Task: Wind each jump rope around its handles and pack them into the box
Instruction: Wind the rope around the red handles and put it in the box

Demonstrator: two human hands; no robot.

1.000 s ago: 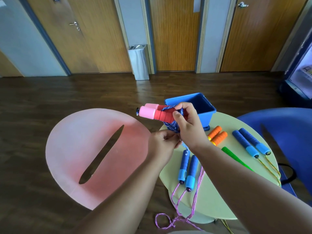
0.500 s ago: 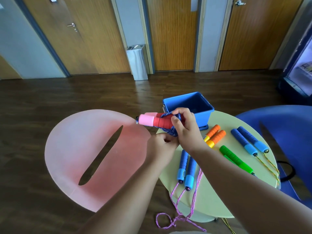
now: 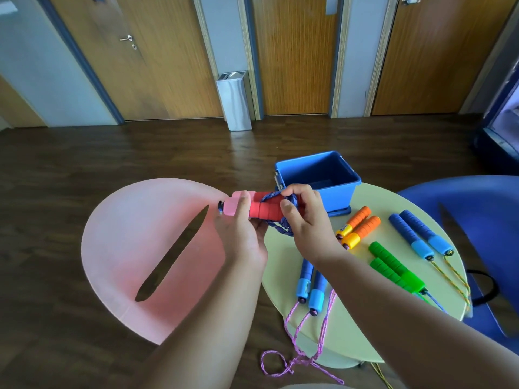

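The left hand has come up from under the bundle to grip the pink end of the red handles, steadying them level just in front of the box on the table. The right hand pinches the blue cord against the handles, probably to keep the last turns tight before packing.

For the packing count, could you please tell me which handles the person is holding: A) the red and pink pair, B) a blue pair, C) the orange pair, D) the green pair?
A: the left hand and right hand hold the red and pink handles, wound with blue cord.
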